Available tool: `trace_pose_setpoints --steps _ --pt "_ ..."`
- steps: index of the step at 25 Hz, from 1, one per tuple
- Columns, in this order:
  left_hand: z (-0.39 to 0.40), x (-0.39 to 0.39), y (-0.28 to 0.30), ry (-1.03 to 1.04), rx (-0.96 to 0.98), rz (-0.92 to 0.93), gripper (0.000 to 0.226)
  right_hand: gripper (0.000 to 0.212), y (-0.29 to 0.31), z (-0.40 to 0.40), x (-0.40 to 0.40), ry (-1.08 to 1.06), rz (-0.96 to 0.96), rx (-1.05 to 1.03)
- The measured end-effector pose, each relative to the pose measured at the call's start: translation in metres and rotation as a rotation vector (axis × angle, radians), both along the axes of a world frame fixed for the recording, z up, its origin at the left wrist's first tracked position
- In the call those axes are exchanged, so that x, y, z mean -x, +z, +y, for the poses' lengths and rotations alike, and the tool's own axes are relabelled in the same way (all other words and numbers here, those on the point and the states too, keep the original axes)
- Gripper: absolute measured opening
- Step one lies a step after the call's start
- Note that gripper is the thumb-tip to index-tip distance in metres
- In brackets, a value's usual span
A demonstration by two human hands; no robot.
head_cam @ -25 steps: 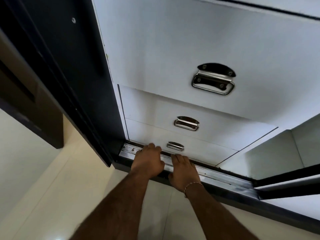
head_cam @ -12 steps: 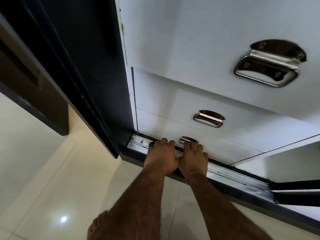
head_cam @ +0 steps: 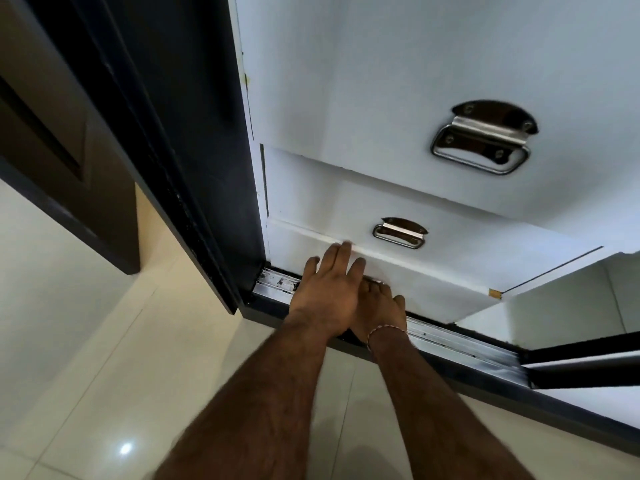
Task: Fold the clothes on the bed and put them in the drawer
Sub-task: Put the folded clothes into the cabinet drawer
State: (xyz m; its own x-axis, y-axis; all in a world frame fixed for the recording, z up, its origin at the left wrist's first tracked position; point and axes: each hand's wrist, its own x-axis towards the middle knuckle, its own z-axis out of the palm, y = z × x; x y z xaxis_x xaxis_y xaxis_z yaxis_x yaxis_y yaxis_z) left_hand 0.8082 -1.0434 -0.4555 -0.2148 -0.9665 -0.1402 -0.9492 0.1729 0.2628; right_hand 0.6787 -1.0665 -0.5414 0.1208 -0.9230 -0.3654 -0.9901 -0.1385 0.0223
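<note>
The left hand (head_cam: 327, 296) has risen from the track (head_cam: 277, 282), fingers now spread flat on the bottom drawer (head_cam: 433, 271); the right hand (head_cam: 379, 311) stays low, grip hidden. No clothes show.

- We have one view, worn on the head, looking forward and steeply down.
- We sit close to the white drawers (head_cam: 398, 188), which fill 12 to 3 o'clock.
- Floor (head_cam: 86, 341) runs from 6 to 9 o'clock; both forearms enter at 6.

Bottom drawer (head_cam: 415, 275) front blocked by both hands (head_cam: 325, 299), overhung by upper drawers (head_cam: 381, 98), flanked left by dark door (head_cam: 194, 168), floor (head_cam: 104, 341) left open.
</note>
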Motion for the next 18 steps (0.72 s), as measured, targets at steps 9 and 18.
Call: trace_pose_setpoints --steps 9,18 --pt "0.054 -0.018 0.038 -0.357 -0.396 -0.408 0.035 0.042 0.045 0.175 -0.007 0.058 -0.238 -0.012" --pt "0.162 -0.003 0.039 -0.221 -0.558 -0.423 0.036 0.042 0.124 0.239 0.052 -0.07 -0.209 0.011"
